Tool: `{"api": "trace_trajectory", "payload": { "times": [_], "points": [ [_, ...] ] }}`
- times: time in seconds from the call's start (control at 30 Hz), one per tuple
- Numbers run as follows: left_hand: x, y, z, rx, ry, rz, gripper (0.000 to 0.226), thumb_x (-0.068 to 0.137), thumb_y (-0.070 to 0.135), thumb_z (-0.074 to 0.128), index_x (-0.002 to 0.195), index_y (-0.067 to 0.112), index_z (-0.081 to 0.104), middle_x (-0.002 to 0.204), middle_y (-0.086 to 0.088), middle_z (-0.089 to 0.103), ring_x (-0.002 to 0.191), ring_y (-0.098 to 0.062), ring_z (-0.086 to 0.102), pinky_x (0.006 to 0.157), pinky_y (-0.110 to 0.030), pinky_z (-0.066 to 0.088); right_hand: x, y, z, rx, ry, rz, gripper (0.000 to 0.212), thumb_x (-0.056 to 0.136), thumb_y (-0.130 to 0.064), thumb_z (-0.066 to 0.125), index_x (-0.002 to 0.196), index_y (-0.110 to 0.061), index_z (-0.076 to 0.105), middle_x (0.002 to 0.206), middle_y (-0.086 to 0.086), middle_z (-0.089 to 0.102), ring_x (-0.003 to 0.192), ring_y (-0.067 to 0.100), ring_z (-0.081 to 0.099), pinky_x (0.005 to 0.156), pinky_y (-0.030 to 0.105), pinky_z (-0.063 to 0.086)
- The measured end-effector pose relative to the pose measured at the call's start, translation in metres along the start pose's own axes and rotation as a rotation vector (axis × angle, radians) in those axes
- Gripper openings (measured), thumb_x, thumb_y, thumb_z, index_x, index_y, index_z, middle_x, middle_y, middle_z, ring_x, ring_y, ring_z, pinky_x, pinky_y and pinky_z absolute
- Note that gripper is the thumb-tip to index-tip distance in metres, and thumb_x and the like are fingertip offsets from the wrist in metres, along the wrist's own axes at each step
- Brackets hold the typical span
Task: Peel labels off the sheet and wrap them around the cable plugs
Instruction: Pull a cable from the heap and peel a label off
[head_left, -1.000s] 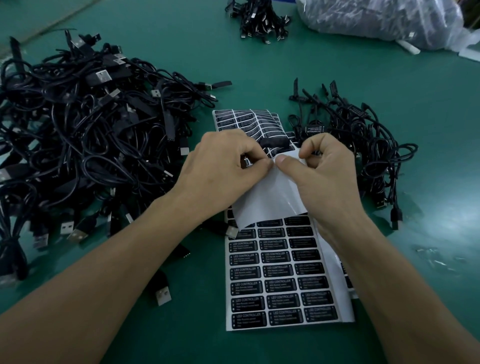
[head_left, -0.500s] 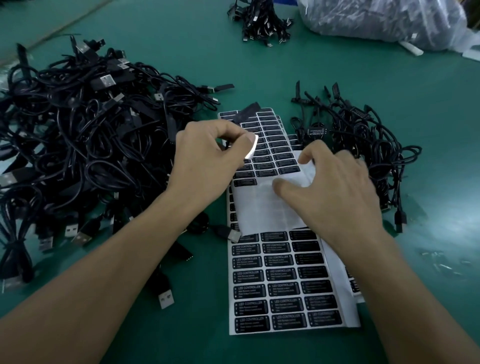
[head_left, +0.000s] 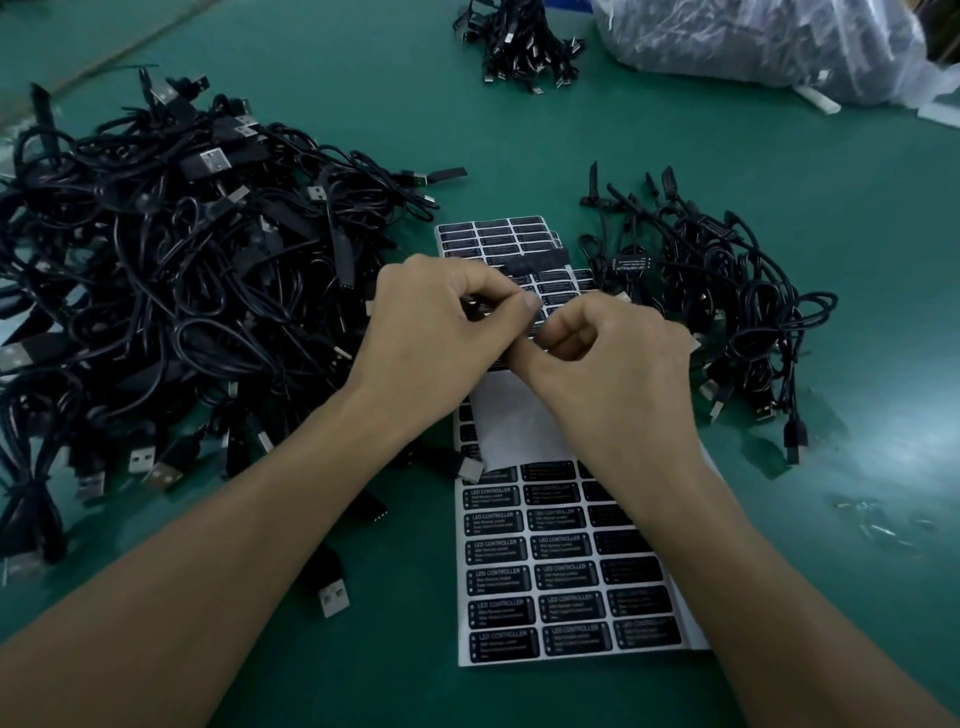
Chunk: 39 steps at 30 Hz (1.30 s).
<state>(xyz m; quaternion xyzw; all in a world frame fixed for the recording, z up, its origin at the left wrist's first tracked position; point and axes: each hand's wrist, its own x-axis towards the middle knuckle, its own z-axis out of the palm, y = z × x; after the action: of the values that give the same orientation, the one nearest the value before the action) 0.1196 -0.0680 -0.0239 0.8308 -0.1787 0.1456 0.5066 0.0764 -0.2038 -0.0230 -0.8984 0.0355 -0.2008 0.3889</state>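
**Desk:** What does the head view show?

**Photographer:** Two hands meet above the label sheet (head_left: 561, 571) on a green table (head_left: 779, 182). The left hand (head_left: 441, 332) has its fingers curled around a slim black cable plug (head_left: 535, 258), held up off the sheet so a label can go round it. The right hand (head_left: 613, 358) pinches thumb to forefinger at the same spot. I take that to be a peeled label, though it is hidden between the fingertips.

**Desk:** Why that layout?

**Photographer:** It appears to be a production line. A big tangle of cables (head_left: 182, 291) waits on the left. A smaller heap (head_left: 727, 312) on the right has at least one plug showing a label (head_left: 631, 264), so it seems to be the finished pile. The sheet lies between the two piles, with a bare backing patch (head_left: 509, 421) under the wrists.
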Motion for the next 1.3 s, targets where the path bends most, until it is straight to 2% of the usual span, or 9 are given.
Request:
{"api": "trace_trajectory", "payload": {
  "times": [0.1,0.27,0.53,0.63,0.73,0.83,0.9,1.1,1.3],
  "points": [
    [-0.001,0.001,0.001,-0.018,-0.007,-0.001,0.014,0.089,0.023,0.074,0.076,0.025,0.08,0.065,0.024,0.069,0.057,0.002,0.064,0.054,-0.008,0.042,0.001,-0.001,0.0,0.038,0.008,0.015,0.026,0.081,-0.037,0.077,0.062,-0.025,0.064,0.068,-0.022,0.066,0.062,0.003,0.062,0.062,0.016,0.047],
    [-0.002,0.001,0.005,-0.035,-0.019,-0.027,0.013,0.089,0.022,0.073,0.079,0.025,0.081,0.067,0.011,0.074,0.064,-0.012,0.069,0.06,-0.027,0.054,0.002,0.0,0.0,0.037,0.034,-0.02,0.025,0.085,-0.03,0.074,0.061,-0.028,0.064,0.056,-0.015,0.063,0.063,0.002,0.063,0.063,0.019,0.048],
    [-0.003,0.004,0.005,-0.091,-0.009,-0.074,0.026,0.092,0.034,0.07,0.067,0.027,0.075,0.052,0.011,0.064,0.042,-0.006,0.05,0.043,-0.017,0.039,0.004,0.001,-0.007,0.03,0.046,-0.016,0.019,0.086,-0.022,0.07,0.07,-0.031,0.064,0.061,-0.017,0.061,0.072,-0.001,0.061,0.064,0.009,0.044],
    [-0.002,0.001,0.005,-0.079,0.025,-0.082,0.034,0.092,0.038,0.069,0.065,0.018,0.075,0.054,-0.004,0.066,0.051,-0.03,0.059,0.05,-0.037,0.048,0.007,0.005,-0.012,0.085,0.103,0.031,0.017,0.086,-0.021,0.069,0.073,-0.029,0.062,0.061,-0.016,0.06,0.067,-0.003,0.059,0.062,0.007,0.043],
    [-0.002,-0.002,0.005,-0.063,0.039,-0.066,0.034,0.091,0.033,0.072,0.063,0.013,0.074,0.053,-0.004,0.066,0.053,-0.03,0.06,0.051,-0.031,0.048,0.01,0.008,-0.014,0.213,0.157,0.098,0.013,0.089,-0.026,0.066,0.084,-0.034,0.057,0.061,-0.018,0.062,0.061,-0.002,0.058,0.063,0.013,0.045],
    [-0.004,-0.001,0.004,-0.06,0.028,-0.017,0.032,0.091,0.029,0.073,0.063,0.011,0.074,0.051,0.0,0.062,0.043,-0.016,0.048,0.044,-0.016,0.036,0.01,0.009,-0.015,0.334,0.132,0.177,0.021,0.088,-0.038,0.066,0.099,-0.04,0.049,0.073,-0.009,0.069,0.076,0.011,0.068,0.082,0.04,0.055],
    [-0.006,0.001,0.003,-0.064,0.011,0.02,0.031,0.09,0.025,0.075,0.062,0.012,0.073,0.05,0.001,0.061,0.043,-0.011,0.046,0.043,-0.015,0.034,0.01,0.008,-0.014,0.422,0.113,0.203,0.027,0.087,-0.039,0.068,0.105,-0.04,0.048,0.078,-0.002,0.072,0.081,0.015,0.071,0.085,0.046,0.056],
    [-0.008,0.001,0.005,-0.064,-0.034,0.059,0.047,0.091,0.029,0.073,0.056,0.001,0.06,0.052,-0.012,0.062,0.049,-0.033,0.059,0.045,-0.042,0.046,0.014,0.009,-0.018,0.641,0.081,0.189,0.039,0.087,-0.013,0.076,0.112,-0.028,0.051,0.08,-0.008,0.075,0.078,0.004,0.071,0.072,0.018,0.051],
    [0.0,0.003,-0.001,-0.389,-0.144,-0.304,0.03,0.102,0.033,0.057,0.082,0.01,0.057,0.065,-0.012,0.072,0.053,-0.016,0.069,0.049,-0.016,0.048,0.015,0.008,-0.019,0.742,0.033,-0.014,0.046,0.088,-0.002,0.073,0.115,-0.026,0.045,0.078,-0.003,0.074,0.08,0.014,0.069,0.087,0.034,0.056]
  ]
}}
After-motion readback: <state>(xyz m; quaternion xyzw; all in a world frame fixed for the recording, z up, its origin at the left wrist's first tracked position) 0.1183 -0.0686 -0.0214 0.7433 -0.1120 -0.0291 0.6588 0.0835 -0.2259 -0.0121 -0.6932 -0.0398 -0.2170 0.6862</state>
